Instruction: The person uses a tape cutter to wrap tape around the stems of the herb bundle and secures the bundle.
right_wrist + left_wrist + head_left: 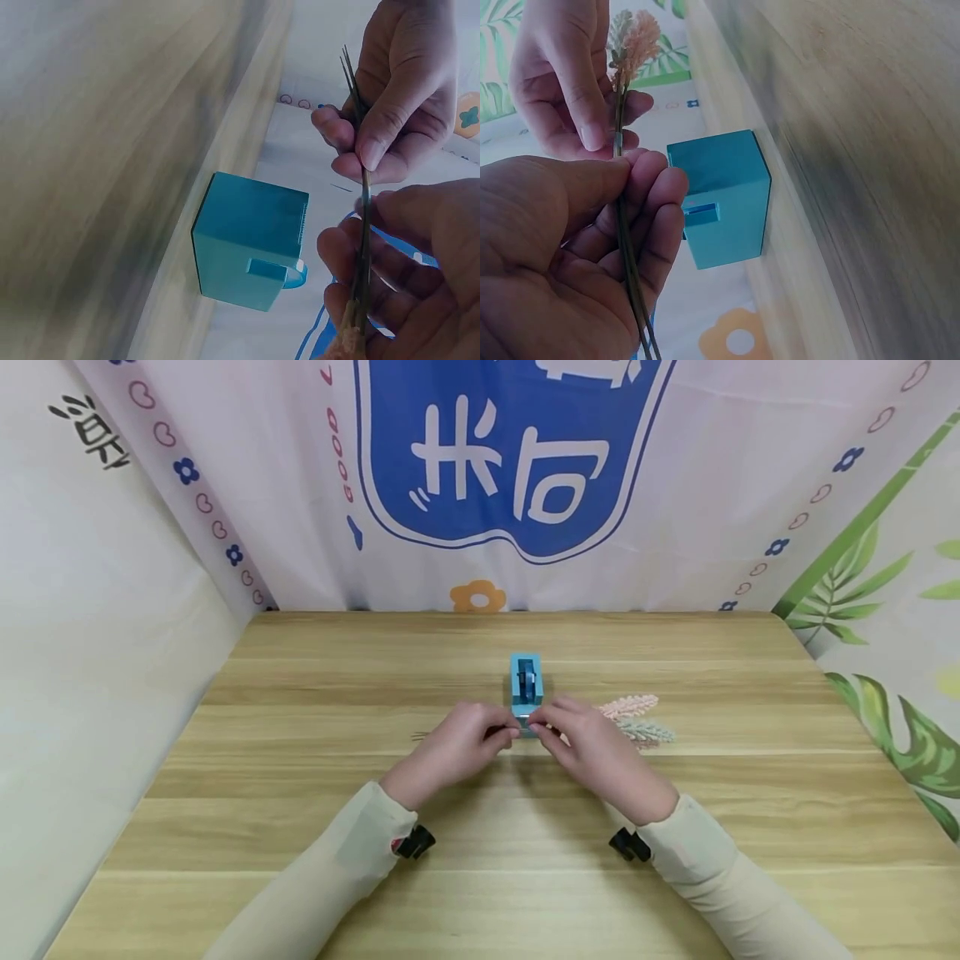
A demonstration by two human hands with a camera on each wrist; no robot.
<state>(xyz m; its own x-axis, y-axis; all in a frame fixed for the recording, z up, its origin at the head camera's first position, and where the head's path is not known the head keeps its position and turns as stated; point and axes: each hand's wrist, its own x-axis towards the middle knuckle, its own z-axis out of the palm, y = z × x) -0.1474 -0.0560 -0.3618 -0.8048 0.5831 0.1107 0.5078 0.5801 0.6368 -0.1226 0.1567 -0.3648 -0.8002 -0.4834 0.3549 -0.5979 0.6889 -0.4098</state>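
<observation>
A small bunch of artificial flowers, with a pink flower head (pixel 641 43) and a pale green flower head (pixel 647 732), is held level above the table. My left hand (pixel 461 743) pinches its thin dark stems (pixel 625 240) between thumb and fingertips, stem ends pointing left. Closer to the flower heads, my right hand (pixel 592 747) has thumb and curled fingers at the same stems. A shiny band, apparently clear tape (pixel 618 142), lies around the stems between the two hands. Just beyond the hands stands a blue tape dispenser (pixel 516 693), its front partly hidden by the fingers.
The wooden table (pixel 300 693) runs back to a white printed curtain (pixel 315 527) with a blue emblem. A pale cloth (pixel 90 610) hangs at the left, and a leaf-patterned one (pixel 892 635) at the right.
</observation>
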